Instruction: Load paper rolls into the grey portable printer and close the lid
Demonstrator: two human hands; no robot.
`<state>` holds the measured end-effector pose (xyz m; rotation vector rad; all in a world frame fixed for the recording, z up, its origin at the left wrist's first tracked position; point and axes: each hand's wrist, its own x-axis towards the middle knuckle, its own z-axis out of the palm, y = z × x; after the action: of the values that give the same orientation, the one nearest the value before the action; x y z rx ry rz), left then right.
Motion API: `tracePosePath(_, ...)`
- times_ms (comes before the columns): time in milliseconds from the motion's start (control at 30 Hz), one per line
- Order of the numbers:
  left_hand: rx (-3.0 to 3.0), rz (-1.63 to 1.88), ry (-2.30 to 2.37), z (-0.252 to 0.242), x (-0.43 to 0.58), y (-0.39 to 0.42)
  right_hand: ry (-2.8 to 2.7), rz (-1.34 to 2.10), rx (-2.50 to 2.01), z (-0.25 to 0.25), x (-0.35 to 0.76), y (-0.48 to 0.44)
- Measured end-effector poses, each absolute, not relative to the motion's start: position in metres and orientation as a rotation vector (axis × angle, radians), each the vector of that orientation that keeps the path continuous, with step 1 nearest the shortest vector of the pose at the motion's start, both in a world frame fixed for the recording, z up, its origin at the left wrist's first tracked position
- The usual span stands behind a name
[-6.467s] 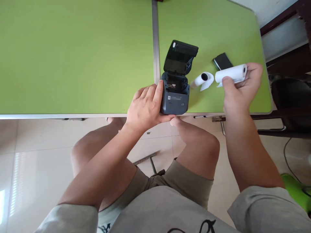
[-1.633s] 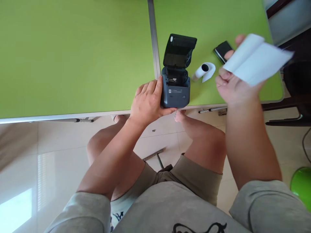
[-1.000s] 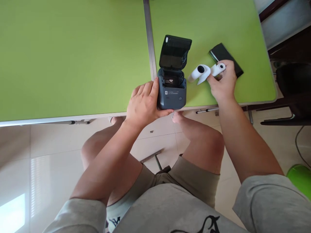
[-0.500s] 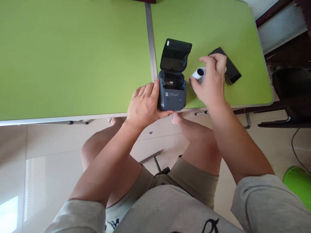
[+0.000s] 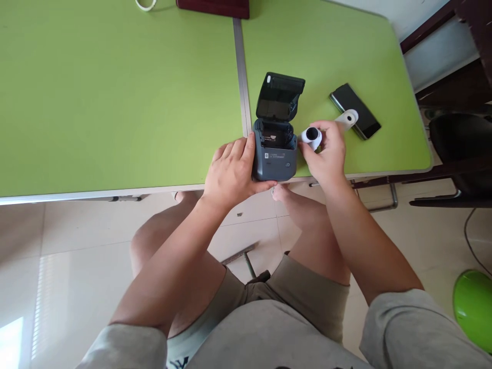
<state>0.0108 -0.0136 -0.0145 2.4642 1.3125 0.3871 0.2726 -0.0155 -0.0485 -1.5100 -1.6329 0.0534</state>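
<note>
A dark grey label printer [image 5: 275, 164] stands at the table's front edge with its lid [image 5: 280, 97] raised and its paper bay exposed. My left hand [image 5: 232, 166] wraps round its left side, the thumb along the front bottom edge. To the right of the printer, my right hand [image 5: 328, 151] pinches a white paper roll [image 5: 312, 137] with a dark core between thumb and fingers. A second white roll [image 5: 349, 119] lies just beyond that hand, partly over a black phone-like device [image 5: 363, 113].
The green folding table [image 5: 134, 102] has a metal seam [image 5: 241, 66] running left of the printer. At the far edge are a dark red object [image 5: 213, 7] and a white ring [image 5: 146, 4]. A dark chair [image 5: 457, 138] and a green stool [image 5: 474, 307] are at the right.
My right hand has gone from reaching with spread fingers to gripping the white paper roll, which now tilts close beside the printer. The left hand stays on the printer. The view has shifted slightly.
</note>
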Motion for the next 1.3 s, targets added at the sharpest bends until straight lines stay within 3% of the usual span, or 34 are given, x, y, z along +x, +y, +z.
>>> tracePosePath(400,2.467,0.406,1.311,-0.017,0.011,-0.013,-1.973,0.141,-1.521,0.024,0.23,-0.012)
tracePosePath(867,2.473,0.468,1.319,-0.022,0.01,-0.013,-2.044,0.255,-1.437,0.014,0.23,0.001)
tracePosePath(1300,2.465,0.513,1.319,-0.023,0.01,-0.013,-2.092,0.221,-1.741,0.029,0.215,0.015)
